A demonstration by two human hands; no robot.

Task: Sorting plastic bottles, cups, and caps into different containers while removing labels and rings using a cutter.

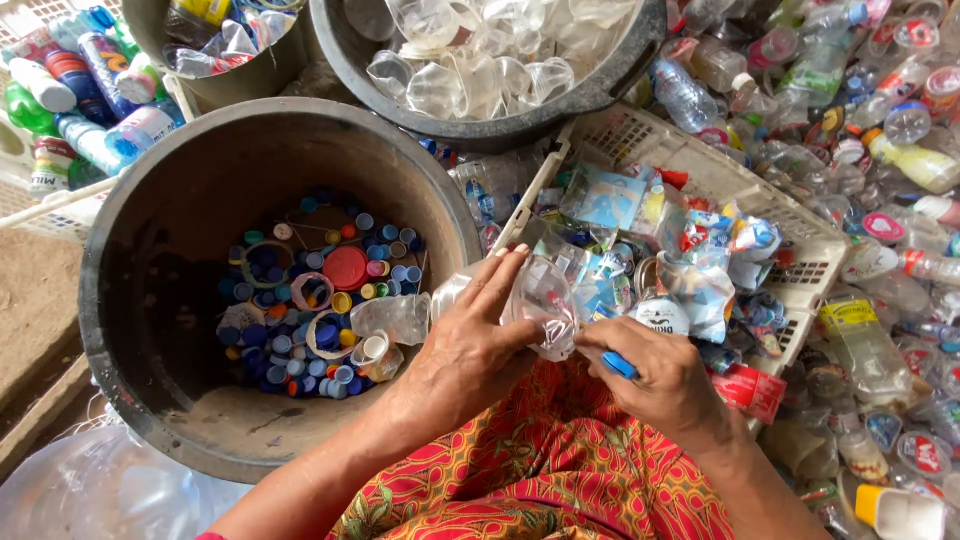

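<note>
My left hand [478, 340] grips a clear crumpled plastic cup [545, 300] over my lap, fingers wrapped around its side. My right hand [665, 385] is closed on a small blue-handled tool [618, 365], its tip at the cup's lower edge. Both hands meet above a red and orange patterned cloth [560, 470]. Just left of my left hand a dark round tub [150, 230] holds several bottle caps [320, 300], mostly blue, with a few clear scraps.
A second dark tub [620, 75] behind holds clear plastic cups. A white slotted crate [800, 275] to the right is filled with torn labels. Loose plastic bottles [880, 130] pile at the right; more bottles [80, 90] lie at the top left.
</note>
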